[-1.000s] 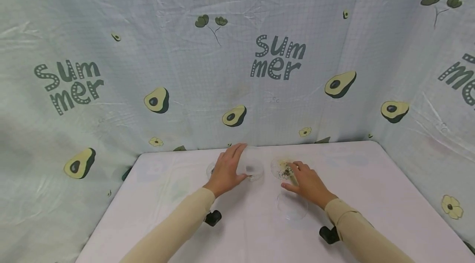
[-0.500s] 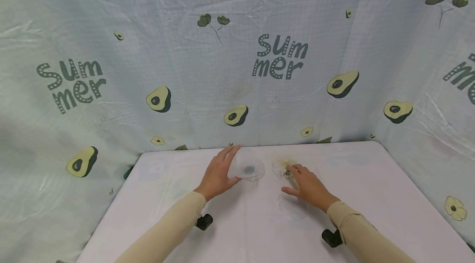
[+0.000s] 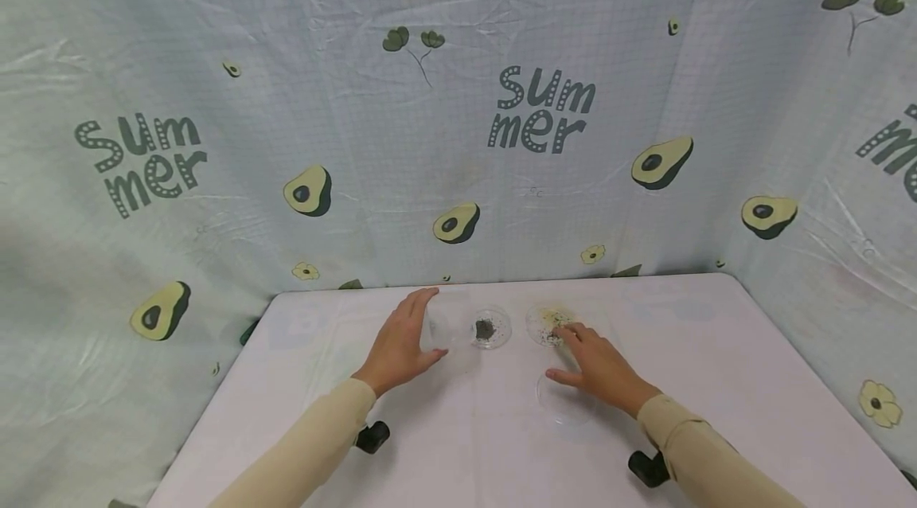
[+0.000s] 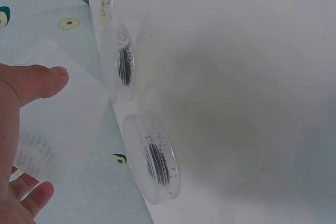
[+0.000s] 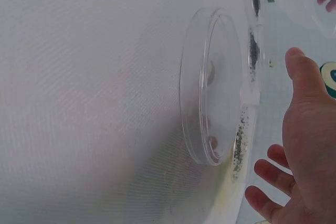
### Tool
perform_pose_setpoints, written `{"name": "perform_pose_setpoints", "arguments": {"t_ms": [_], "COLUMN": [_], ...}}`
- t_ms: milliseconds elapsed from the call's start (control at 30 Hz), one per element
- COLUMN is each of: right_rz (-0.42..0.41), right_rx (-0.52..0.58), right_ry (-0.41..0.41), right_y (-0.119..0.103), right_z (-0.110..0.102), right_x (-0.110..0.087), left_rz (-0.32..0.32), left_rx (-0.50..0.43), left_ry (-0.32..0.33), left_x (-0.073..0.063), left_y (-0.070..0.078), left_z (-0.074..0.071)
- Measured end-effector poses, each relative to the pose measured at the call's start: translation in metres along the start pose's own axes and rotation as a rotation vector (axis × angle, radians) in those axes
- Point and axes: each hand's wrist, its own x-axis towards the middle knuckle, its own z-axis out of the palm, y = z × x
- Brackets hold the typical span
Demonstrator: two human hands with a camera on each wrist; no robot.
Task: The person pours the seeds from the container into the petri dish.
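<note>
My left hand (image 3: 399,342) holds a clear, thin-walled plastic piece (image 4: 71,114) raised over the table, thumb on one side and fingers on the other. Below it in the left wrist view stands a clear round dish (image 4: 152,161) with dark grains, hidden behind the hand in the head view. To its right lies a second dish (image 3: 490,329) with a dark pile, then a third dish (image 3: 550,325) with yellow and black bits. My right hand (image 3: 598,365) hovers with spread fingers by the third dish, holding nothing. Nearer me, a transparent dish (image 5: 210,87) lies below it.
The pale pink-white table (image 3: 473,444) ends at a hanging curtain (image 3: 358,134) printed with avocados and "summer". Black wrist cameras jut out below both sleeves, close over the table. A few tiny specks lie on the cloth near the dishes.
My left hand has moved left with the clear piece, away from the second dish, whose dark pile now shows plainly. The right hand has drawn back very slightly.
</note>
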Motion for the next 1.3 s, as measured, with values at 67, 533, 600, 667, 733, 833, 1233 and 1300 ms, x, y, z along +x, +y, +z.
{"name": "perform_pose_setpoints", "arguments": {"t_ms": [67,533,600,667,733,833,1233,1300], "right_rz": [0.000,-0.057,-0.051,-0.043,-0.043,-0.057,-0.148,-0.148], "right_rx": [0.002,-0.001,0.003,0.008,0.011,0.001,-0.013,-0.004], "right_ry": [-0.005,-0.021,-0.036,-0.053,-0.067,-0.086,-0.138,-0.146], "right_y": [0.000,0.002,0.002,0.002,0.001,0.001,0.004,0.005], "right_z": [0.000,0.001,0.001,0.002,0.002,0.002,0.005,0.006], "right_x": [-0.002,-0.014,-0.016,-0.017,-0.018,-0.021,-0.028,-0.028], "left_rz": [-0.014,-0.130,-0.137,-0.148,-0.159,-0.178,-0.283,-0.301], "left_rx": [0.006,-0.030,-0.036,-0.042,-0.041,-0.036,-0.070,-0.082], "left_ry": [0.000,0.015,0.018,0.017,0.020,0.019,-0.009,-0.015], "left_x": [-0.003,-0.031,-0.035,-0.040,-0.044,-0.050,-0.065,-0.066], "left_y": [-0.002,-0.028,-0.032,-0.035,-0.039,-0.045,-0.059,-0.062], "left_z": [-0.002,-0.018,-0.019,-0.020,-0.020,-0.020,-0.020,-0.020]}}
